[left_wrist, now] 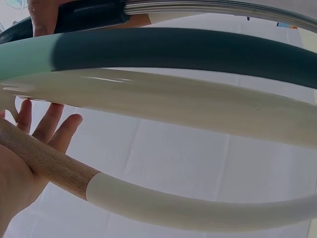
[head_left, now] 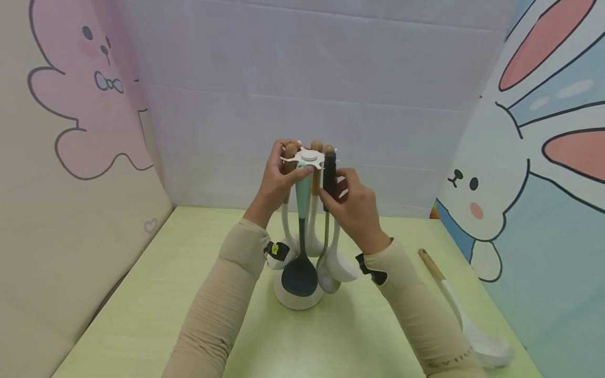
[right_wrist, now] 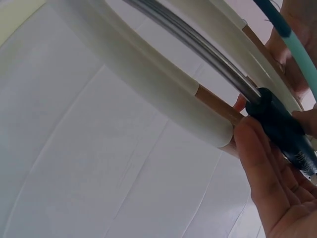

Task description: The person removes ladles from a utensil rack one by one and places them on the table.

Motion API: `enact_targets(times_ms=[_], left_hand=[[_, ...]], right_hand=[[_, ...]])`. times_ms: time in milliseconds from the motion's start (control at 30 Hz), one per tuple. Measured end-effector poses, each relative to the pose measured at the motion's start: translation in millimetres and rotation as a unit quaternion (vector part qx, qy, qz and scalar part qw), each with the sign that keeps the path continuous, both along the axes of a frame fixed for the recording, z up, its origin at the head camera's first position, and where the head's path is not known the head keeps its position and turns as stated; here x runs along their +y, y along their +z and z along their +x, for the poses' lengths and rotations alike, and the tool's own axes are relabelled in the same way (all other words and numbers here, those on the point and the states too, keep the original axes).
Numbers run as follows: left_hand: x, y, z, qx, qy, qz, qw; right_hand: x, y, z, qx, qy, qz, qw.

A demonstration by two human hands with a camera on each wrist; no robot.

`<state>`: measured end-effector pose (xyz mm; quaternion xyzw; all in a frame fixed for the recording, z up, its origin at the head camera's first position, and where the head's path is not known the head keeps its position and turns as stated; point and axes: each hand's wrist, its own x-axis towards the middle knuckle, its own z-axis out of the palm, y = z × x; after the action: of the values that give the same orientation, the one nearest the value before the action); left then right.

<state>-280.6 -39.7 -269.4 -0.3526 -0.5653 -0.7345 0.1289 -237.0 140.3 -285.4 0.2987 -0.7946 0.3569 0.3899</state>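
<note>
A white utensil rack (head_left: 309, 156) with a star-shaped top stands on the table, hung round with kitchen utensils. My left hand (head_left: 280, 176) grips its top, thumb at the front edge and fingers behind, beside a wooden handle (left_wrist: 59, 171). My right hand (head_left: 355, 207) pinches the black handle of a metal spoon (head_left: 327, 275) between thumb and fingers, at the rack's right side. Between the hands hangs a dark ladle (head_left: 300, 275) with a mint-green handle. To its right is a white ladle (head_left: 341, 266), its handle partly hidden by the right hand.
On the right of the pale green table (head_left: 189, 315) lies a white-headed utensil (head_left: 454, 304) with a wooden handle, partly covered by the right sleeve. The rack's round white base (head_left: 298, 303) sits mid-table. Printed cloth walls (head_left: 321, 79) close in the back and sides.
</note>
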Motion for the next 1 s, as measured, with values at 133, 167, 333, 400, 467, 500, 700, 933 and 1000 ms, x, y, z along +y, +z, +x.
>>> enact_targets(times_ms=[133, 167, 333, 400, 467, 500, 700, 933, 1000], left_hand=[[0.7, 0.5, 1.3, 0.004, -0.001, 0.002, 1.0], [0.9, 0.6, 1.5, 0.004, 0.0, 0.001, 1.0], [2.2, 0.7, 2.3, 0.005, 0.0, 0.001, 1.0], [2.8, 0.7, 2.6, 0.005, 0.002, -0.001, 1.0], [3.1, 0.8, 2.9, 0.006, 0.004, -0.001, 1.0], [3.1, 0.9, 3.2, 0.005, 0.004, 0.0, 1.0], [3.2, 1.8, 4.5, 0.006, 0.006, -0.003, 1.0], [4.1, 0.9, 3.0, 0.004, 0.017, -0.007, 0.9998], [4.4, 0.6, 2.6, 0.002, 0.019, -0.007, 0.9998]], right_hand=[[-0.8, 0.6, -1.1, 0.01, 0.0, 0.0, 1.0], [-1.0, 0.7, -1.2, 0.012, 0.0, 0.001, 1.0], [-0.2, 0.9, -1.3, 0.015, 0.002, -0.002, 1.0], [0.8, 0.9, -1.3, 0.014, 0.002, -0.003, 1.0], [1.7, 1.5, -1.3, 0.015, 0.004, -0.003, 1.0], [2.2, 1.8, -1.3, 0.015, 0.005, -0.003, 1.0], [4.3, 3.6, -1.3, 0.017, 0.013, -0.003, 1.0], [6.1, 4.6, -1.6, 0.013, 0.017, -0.002, 1.0], [6.4, 5.0, -1.0, 0.011, 0.017, -0.002, 1.0]])
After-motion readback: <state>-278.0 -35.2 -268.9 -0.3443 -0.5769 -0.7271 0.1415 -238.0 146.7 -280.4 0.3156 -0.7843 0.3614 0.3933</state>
